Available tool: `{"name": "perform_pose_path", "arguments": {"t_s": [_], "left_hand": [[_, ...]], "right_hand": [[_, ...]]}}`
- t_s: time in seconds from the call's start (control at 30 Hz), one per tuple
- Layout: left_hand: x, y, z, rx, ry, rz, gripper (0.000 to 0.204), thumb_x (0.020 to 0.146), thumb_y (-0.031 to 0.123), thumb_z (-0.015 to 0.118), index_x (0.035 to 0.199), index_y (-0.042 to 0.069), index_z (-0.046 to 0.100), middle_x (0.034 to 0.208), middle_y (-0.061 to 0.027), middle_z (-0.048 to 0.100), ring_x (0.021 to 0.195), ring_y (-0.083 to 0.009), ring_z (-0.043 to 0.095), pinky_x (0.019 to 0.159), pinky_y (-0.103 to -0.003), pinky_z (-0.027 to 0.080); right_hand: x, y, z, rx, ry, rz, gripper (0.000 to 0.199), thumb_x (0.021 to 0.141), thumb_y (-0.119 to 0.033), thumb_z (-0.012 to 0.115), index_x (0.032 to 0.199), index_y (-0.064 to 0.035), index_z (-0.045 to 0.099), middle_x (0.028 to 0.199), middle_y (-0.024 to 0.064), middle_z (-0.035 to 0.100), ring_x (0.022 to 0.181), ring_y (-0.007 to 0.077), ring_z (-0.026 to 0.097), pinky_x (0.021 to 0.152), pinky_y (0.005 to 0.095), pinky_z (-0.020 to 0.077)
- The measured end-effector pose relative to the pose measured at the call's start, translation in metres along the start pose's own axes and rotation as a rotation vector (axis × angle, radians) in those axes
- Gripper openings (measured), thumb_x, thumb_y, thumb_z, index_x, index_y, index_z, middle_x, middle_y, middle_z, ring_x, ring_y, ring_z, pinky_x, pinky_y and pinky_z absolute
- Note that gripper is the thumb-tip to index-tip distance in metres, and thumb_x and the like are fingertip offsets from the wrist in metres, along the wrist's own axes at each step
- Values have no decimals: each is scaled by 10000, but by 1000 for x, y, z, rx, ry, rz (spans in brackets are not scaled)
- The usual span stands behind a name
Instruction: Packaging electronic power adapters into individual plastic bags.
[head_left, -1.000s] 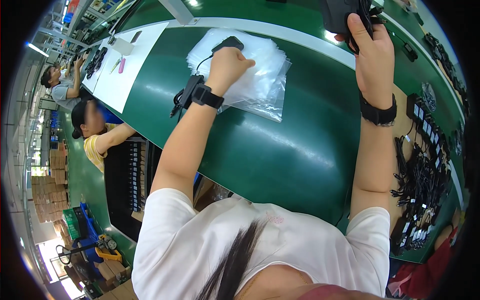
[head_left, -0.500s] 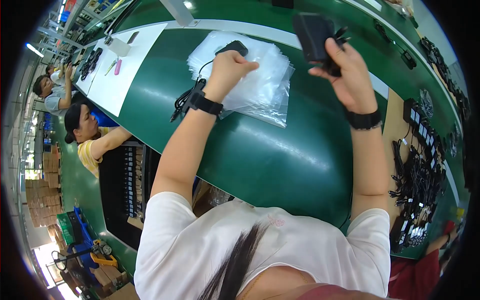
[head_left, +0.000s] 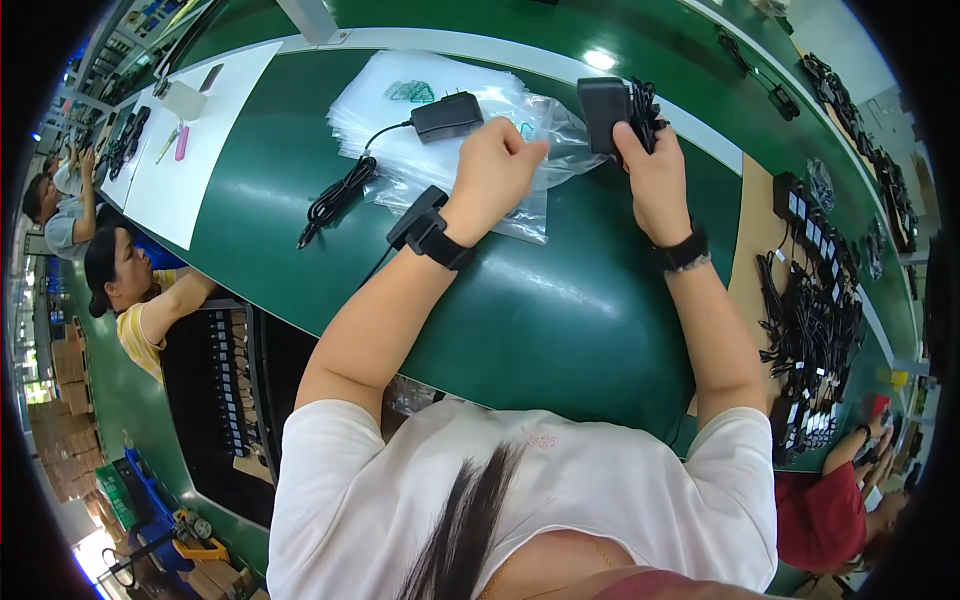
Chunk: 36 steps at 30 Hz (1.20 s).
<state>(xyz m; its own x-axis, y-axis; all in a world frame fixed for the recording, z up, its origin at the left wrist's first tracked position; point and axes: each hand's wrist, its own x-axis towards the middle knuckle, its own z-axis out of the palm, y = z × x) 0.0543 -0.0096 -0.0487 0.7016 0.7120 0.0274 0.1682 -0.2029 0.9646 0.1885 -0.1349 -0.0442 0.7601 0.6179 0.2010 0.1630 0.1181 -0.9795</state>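
Observation:
My right hand (head_left: 652, 180) is closed around a black power adapter (head_left: 603, 112), its cable bundled beside it, above the green table. My left hand (head_left: 497, 172) is closed in a pinch at a clear plastic bag (head_left: 568, 135), whose loose end spreads toward the right hand; the fingertips are partly hidden. Under and behind it lies a stack of clear plastic bags (head_left: 365, 100) with green print. On the stack rests a second power adapter (head_left: 447, 117), its lead running to a coiled black cable (head_left: 340, 200) at the stack's left edge.
Many adapters with cables (head_left: 815, 290) lie on brown cardboard (head_left: 748, 260) at right. A white board (head_left: 220, 140) at left holds a pink-handled tool (head_left: 182, 143) and a bottle (head_left: 180, 98). A co-worker in yellow stripes (head_left: 140, 335) sits left by a black tray (head_left: 190, 410); another wears red.
My right hand has moved left and lower with the adapter. My left hand has shifted right and down, uncovering the adapter on the stack, and a bag now spreads out beside it.

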Motion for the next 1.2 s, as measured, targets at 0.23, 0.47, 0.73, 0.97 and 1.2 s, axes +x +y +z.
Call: {"name": "perform_pose_path", "arguments": {"t_s": [0.23,0.47,0.73,0.97,1.2], "left_hand": [[6,18,2,-178,122,106,244,809,185,605,713,-27,532,577,-106,555,532,-178,533,509,-299,421],[0,43,7,285,198,514,183,804,186,604,763,9,584,633,-127,580,592,-269,566,533,-337,443],[-18,31,23,394,233,939,52,751,96,622,789,64,607,695,-82,600,641,-255,582,541,-343,458],[-12,42,27,340,329,1038,105,719,81,654,768,49,567,666,-84,576,584,-247,546,505,-338,443],[-13,50,34,337,342,1066,127,709,80,662,735,32,547,662,-110,573,589,-280,553,513,-352,448]], "right_hand": [[-34,-29,3,-761,-249,-538,444,768,-105,646,1142,20,443,907,173,538,781,285,545,698,334,449],[-32,-33,7,-826,-375,-497,439,745,-109,653,1118,-1,448,879,187,514,791,358,524,709,389,442],[-2,-23,5,-729,-349,-397,230,790,-161,610,923,10,534,796,166,599,756,313,591,669,369,490],[0,-37,30,164,-187,-38,312,860,-138,559,1131,3,496,1009,100,593,880,179,587,774,274,467],[19,-35,30,216,-474,155,410,859,-107,539,1233,6,413,991,63,546,831,99,528,714,239,452]]}}
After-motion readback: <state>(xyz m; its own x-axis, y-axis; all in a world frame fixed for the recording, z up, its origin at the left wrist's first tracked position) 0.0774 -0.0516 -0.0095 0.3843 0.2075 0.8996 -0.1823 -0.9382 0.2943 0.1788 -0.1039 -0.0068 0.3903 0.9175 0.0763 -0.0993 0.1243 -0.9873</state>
